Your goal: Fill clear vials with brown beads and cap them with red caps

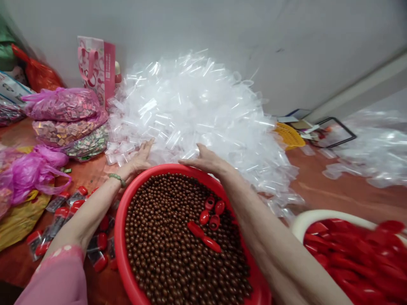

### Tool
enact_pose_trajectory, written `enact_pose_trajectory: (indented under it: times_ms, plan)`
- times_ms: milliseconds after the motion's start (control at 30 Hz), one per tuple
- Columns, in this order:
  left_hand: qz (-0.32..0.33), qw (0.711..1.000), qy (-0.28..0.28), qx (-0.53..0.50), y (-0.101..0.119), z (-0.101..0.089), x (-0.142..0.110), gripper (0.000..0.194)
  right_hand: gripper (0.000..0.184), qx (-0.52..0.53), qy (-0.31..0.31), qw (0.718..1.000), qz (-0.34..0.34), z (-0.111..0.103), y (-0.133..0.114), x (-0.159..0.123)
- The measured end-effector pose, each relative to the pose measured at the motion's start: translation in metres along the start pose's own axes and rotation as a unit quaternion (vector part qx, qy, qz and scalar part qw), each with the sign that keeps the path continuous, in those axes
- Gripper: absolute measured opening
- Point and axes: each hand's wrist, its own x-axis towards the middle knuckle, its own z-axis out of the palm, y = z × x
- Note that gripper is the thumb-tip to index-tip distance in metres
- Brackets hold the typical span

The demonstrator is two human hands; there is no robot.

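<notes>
My left hand [141, 156] reaches past the far rim of a red basin [122, 237] and lies flat, fingers stretched out, on the foot of a big heap of small clear plastic bags [193, 110]. My right hand [206, 160] rests palm down on the same heap just beyond the rim, fingers extended, nothing visibly held. The basin is full of small brown balls [168, 245], with a few red plastic pieces [206, 220] lying on top.
Filled packets with red pieces [63, 212] lie left of the basin. Pink bags of wrapped sweets [63, 106] and a pink gift bag [97, 63] stand at the back left. A white bowl of red spoons [356, 254] sits right; more clear bags [375, 156] and a yellow basket [289, 135] beyond.
</notes>
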Motion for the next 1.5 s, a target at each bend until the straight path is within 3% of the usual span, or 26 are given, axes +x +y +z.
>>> enact_pose_trajectory:
  times_ms: [200, 333, 467, 533, 733, 833, 967, 1100, 1233, 1367, 1500]
  plan:
    - [-0.02, 0.995, -0.011, -0.099, 0.009, 0.004, 0.018, 0.103, 0.114, 0.137, -0.016, 0.989, 0.052, 0.017, 0.008, 0.008]
    - [-0.024, 0.983, 0.016, -0.183, 0.018, 0.003, 0.021, 0.091, 0.113, 0.217, -0.031, 0.973, 0.078, 0.019, 0.009, 0.009]
    - [0.007, 0.987, 0.019, -0.162, 0.018, 0.005, 0.034, 0.102, 0.11, 0.269, -0.061, 0.955, 0.113, 0.017, 0.006, 0.01]
    - [0.014, 0.989, 0.021, -0.145, 0.014, 0.008, 0.045, 0.109, 0.102, 0.292, -0.072, 0.946, 0.121, 0.016, 0.004, 0.013]
    - [0.084, 0.966, 0.043, -0.239, 0.008, 0.016, 0.066, 0.096, 0.065, 0.427, -0.097, 0.894, 0.094, 0.018, 0.003, 0.024]
    - [0.097, 0.957, 0.04, -0.27, 0.018, 0.007, 0.071, 0.095, 0.056, 0.46, -0.091, 0.881, 0.063, 0.015, 0.005, 0.024]
    - [0.139, 0.961, 0.059, -0.234, 0.041, -0.02, 0.072, 0.083, 0.054, 0.438, -0.076, 0.896, 0.019, 0.001, 0.008, 0.023]
    - [0.167, 0.964, 0.089, -0.187, 0.083, -0.055, 0.054, 0.069, 0.057, 0.413, -0.062, 0.906, -0.072, -0.021, 0.002, 0.005]
    - [0.164, 0.969, 0.1, -0.155, 0.126, -0.078, 0.005, 0.067, 0.059, 0.427, -0.061, 0.895, -0.117, -0.039, -0.005, -0.05]
    - [0.141, 0.979, 0.058, -0.132, 0.137, -0.07, -0.052, 0.072, 0.056, 0.446, -0.118, 0.884, -0.082, -0.032, 0.004, -0.109]
    - [0.13, 0.987, -0.014, -0.089, 0.119, -0.044, -0.082, 0.069, 0.05, 0.461, -0.19, 0.867, 0.009, -0.007, 0.022, -0.13]
